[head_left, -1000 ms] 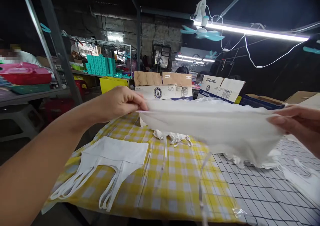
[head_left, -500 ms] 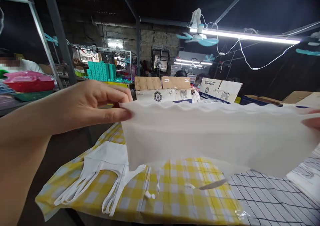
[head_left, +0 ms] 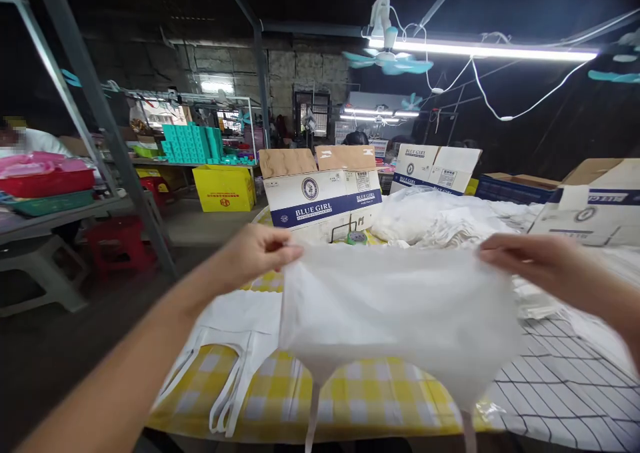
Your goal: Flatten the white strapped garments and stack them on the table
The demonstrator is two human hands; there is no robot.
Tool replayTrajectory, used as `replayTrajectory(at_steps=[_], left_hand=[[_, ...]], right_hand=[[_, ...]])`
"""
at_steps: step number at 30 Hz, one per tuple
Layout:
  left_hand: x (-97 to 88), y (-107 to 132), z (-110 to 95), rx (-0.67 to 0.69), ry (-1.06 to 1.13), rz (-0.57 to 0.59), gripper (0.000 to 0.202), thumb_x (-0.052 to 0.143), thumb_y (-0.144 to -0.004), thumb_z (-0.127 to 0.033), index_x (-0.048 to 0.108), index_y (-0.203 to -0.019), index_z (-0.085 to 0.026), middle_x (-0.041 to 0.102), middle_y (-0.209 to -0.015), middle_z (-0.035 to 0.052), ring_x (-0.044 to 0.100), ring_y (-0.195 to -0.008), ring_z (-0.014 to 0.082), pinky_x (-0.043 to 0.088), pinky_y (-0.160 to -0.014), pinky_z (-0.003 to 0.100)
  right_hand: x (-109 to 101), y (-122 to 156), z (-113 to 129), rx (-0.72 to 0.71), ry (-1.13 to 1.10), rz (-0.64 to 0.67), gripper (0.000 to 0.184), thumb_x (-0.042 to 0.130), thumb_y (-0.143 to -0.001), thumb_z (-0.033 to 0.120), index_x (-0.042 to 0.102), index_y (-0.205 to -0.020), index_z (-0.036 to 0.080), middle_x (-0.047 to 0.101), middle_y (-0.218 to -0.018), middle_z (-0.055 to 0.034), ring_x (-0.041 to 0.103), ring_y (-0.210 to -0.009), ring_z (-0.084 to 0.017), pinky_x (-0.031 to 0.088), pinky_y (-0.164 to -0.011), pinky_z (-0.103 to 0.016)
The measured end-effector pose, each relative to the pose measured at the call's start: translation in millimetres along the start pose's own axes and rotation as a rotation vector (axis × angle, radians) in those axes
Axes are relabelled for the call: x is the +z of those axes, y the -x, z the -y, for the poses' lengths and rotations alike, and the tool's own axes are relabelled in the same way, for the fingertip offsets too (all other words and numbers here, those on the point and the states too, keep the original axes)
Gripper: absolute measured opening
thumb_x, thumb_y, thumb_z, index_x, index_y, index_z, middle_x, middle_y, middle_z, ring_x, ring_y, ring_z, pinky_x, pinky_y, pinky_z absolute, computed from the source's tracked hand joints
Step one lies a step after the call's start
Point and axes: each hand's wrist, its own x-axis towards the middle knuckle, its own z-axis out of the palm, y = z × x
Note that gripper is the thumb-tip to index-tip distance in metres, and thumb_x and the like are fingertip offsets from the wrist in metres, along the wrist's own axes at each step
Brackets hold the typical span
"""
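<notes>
Between my two hands hangs a white camisole top (head_left: 395,306), its wavy-edged hem uppermost and its thin straps dangling down. My left hand (head_left: 255,253) pinches one upper corner between thumb and fingers. At the other upper corner my right hand (head_left: 525,256) grips the cloth the same way; both hands are slightly blurred. On the table below and to the left lie more white strapped tops (head_left: 240,323), laid flat with straps toward the near edge. The held top partly covers them.
The table has a yellow checked cloth (head_left: 370,399) and a black-lined white cover (head_left: 555,386). White garments are heaped (head_left: 445,216) beyond my right hand. An open carton (head_left: 320,196) stands behind, near a roll of green tape (head_left: 357,237). A metal post (head_left: 113,133) rises at left.
The held top has dropped lower and away from the camera, and its straps now hang in view. My right hand has come inward from the frame's edge. The view has tilted slightly down.
</notes>
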Motion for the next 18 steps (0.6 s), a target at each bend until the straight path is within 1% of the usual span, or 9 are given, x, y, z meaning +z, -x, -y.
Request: replayTrajectory(at_steps=[1,3,5,6,8,9,11,13,18], left_hand=[[25.2,-8,22,-0.012,-0.03,0.045,0.028,0.05,-0.076,-0.038,0.048,-0.058,-0.016,0.04,-0.055,-0.0052,0.038,-0.051,0.0075,0.025,-0.049,0.02],[78.5,-21,67,-0.075,-0.119,0.062,0.027,0.048,-0.074,-0.034,0.043,-0.054,-0.017,0.036,-0.051,-0.0057,0.035,-0.05,0.0082,0.021,-0.049,0.022],[128.2,-28,106,-0.132,-0.159,0.107,0.027,0.05,-0.069,-0.029,0.039,-0.049,-0.017,0.033,-0.047,-0.0061,0.033,-0.048,0.0084,0.018,-0.049,0.023],[149.0,-30,121,-0.148,-0.158,0.127,0.026,0.051,-0.068,-0.027,0.038,-0.048,-0.017,0.033,-0.046,-0.0061,0.033,-0.047,0.0086,0.018,-0.049,0.024],[179.3,-34,144,-0.185,-0.152,0.136,0.024,0.05,-0.066,-0.025,0.038,-0.047,-0.017,0.035,-0.046,-0.0059,0.034,-0.048,0.0089,0.019,-0.049,0.024],[188.8,-36,152,-0.201,-0.148,0.128,0.022,0.05,-0.066,-0.024,0.039,-0.048,-0.018,0.037,-0.047,-0.0057,0.035,-0.048,0.0092,0.02,-0.05,0.024],[198.8,-42,164,-0.23,-0.136,0.1,0.019,0.049,-0.066,-0.024,0.041,-0.05,-0.018,0.041,-0.049,-0.0052,0.038,-0.051,0.01,0.023,-0.052,0.023],[202.2,-50,172,-0.25,-0.115,0.072,0.017,0.049,-0.068,-0.025,0.044,-0.053,-0.018,0.044,-0.052,-0.0048,0.042,-0.053,0.0107,0.026,-0.053,0.023],[213.9,-65,188,-0.318,-0.051,0.026,0.013,0.049,-0.071,-0.026,0.05,-0.061,-0.018,0.05,-0.055,-0.0046,0.048,-0.054,0.0114,0.032,-0.052,0.022]], right_hand=[[28,-8,-7,0.039,-0.016,0.123,0.023,0.052,-0.082,0.044,0.063,-0.084,0.024,0.065,-0.079,-0.0027,0.058,-0.069,-0.016,0.043,-0.061,-0.026],[92,-16,-28,0.095,-0.038,0.272,0.025,0.047,-0.084,0.038,0.061,-0.076,0.02,0.061,-0.07,-0.0014,0.053,-0.063,-0.014,0.038,-0.057,-0.025],[156,-14,-51,0.171,-0.014,0.346,0.022,0.05,-0.079,0.03,0.055,-0.061,0.017,0.053,-0.057,0.0011,0.045,-0.055,-0.012,0.03,-0.052,-0.024],[184,-9,-61,0.193,-0.011,0.36,0.022,0.052,-0.075,0.027,0.051,-0.056,0.016,0.049,-0.053,0.0021,0.042,-0.053,-0.011,0.028,-0.051,-0.023],[227,2,-77,0.23,-0.015,0.376,0.022,0.054,-0.071,0.023,0.046,-0.052,0.016,0.045,-0.049,0.0032,0.039,-0.051,-0.01,0.025,-0.05,-0.023],[242,7,-82,0.247,-0.018,0.366,0.021,0.053,-0.071,0.023,0.045,-0.052,0.016,0.045,-0.049,0.0033,0.038,-0.051,-0.009,0.024,-0.05,-0.023],[259,13,-90,0.277,-0.024,0.329,0.02,0.049,-0.073,0.024,0.045,-0.055,0.017,0.046,-0.052,0.0028,0.039,-0.052,-0.01,0.025,-0.05,-0.023],[266,15,-96,0.297,-0.032,0.284,0.02,0.046,-0.076,0.027,0.046,-0.058,0.018,0.049,-0.055,0.002,0.042,-0.055,-0.011,0.027,-0.052,-0.023],[272,9,-110,0.33,-0.048,0.202,0.019,0.045,-0.078,0.03,0.052,-0.064,0.019,0.059,-0.063,0.0,0.051,-0.062,-0.014,0.033,-0.058,-0.024]])
